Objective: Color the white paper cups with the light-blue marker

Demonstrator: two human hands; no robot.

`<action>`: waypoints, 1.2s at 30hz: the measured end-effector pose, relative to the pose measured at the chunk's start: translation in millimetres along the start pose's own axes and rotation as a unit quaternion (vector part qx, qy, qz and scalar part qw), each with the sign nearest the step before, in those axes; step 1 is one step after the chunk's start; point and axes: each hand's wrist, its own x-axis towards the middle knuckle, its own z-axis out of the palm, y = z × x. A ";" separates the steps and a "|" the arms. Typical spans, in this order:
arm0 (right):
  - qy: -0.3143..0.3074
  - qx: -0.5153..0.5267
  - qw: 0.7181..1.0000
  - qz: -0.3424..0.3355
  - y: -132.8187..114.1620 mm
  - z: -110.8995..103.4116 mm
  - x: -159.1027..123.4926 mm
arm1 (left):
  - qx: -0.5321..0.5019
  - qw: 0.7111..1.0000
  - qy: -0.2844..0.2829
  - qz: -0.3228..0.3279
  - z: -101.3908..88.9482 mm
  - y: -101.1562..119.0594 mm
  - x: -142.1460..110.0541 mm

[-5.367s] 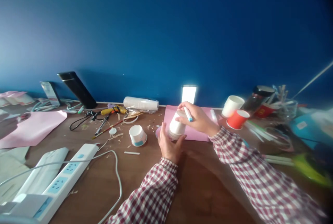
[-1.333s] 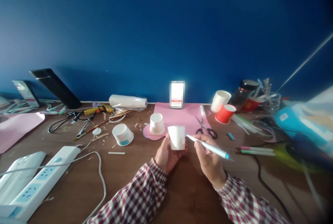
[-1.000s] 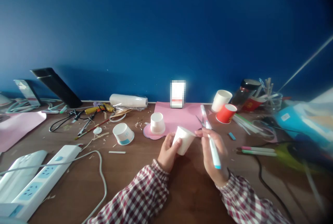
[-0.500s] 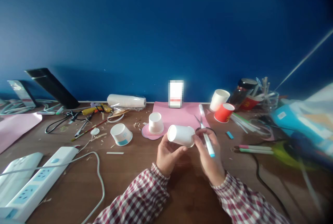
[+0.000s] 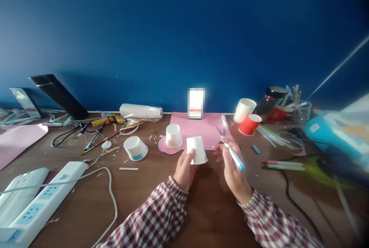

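mid-frame, the left hand [image 5: 183, 170] alone now pinches the upturned cup [image 5: 198, 150], its side bared; the right hand [image 5: 233, 173] grips a marker [image 5: 235, 158].

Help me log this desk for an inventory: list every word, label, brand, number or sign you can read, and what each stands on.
None can be read.
Paper cup with blue print: too blurred.
Nearer red paper cup: gold mark, blurred.
Blue package: white label, too small.
Bright panel: pixelated.
White paper cup in the left hand: no legible lettering.
Marker in the right hand: no legible lettering.
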 end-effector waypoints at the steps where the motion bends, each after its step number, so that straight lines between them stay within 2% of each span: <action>1: -0.011 0.003 1.000 -0.003 -1.2 0.3 -2.5 | -0.011 1.000 0.001 0.000 0.7 0.1 -0.2; 4: -0.039 -0.012 0.999 -0.032 -4.1 0.0 -8.6 | -0.014 1.000 -0.006 -0.010 1.5 2.1 -1.3; 8: -0.014 -0.021 0.998 -0.051 -7.6 -1.6 -9.8 | -0.006 0.999 -0.033 -0.032 -0.4 6.0 -2.6; 11: -0.002 -0.010 0.999 -0.047 -10.5 -0.4 -10.6 | 0.003 0.998 -0.033 -0.047 -2.4 6.4 -3.4; 17: -0.048 0.009 0.998 -0.047 -12.9 2.5 -19.0 | -0.013 0.997 -0.066 -0.040 -1.0 1.0 -4.4; 22: -0.059 -0.026 0.996 -0.063 -11.0 -0.3 -20.4 | -0.009 0.997 -0.057 -0.044 2.3 -0.4 -3.1; 26: -0.050 0.001 0.997 -0.059 -10.4 -0.4 -18.6 | 0.003 0.997 -0.062 -0.046 2.5 -0.4 -3.0; 30: -0.076 0.016 0.996 -0.047 -9.6 0.9 -19.0 | 0.001 0.997 -0.063 -0.038 1.0 -2.0 -2.6; 36: -0.088 -0.037 0.993 -0.072 -10.3 -0.2 -20.7 | -0.007 0.998 -0.050 -0.023 -1.0 -5.9 -1.4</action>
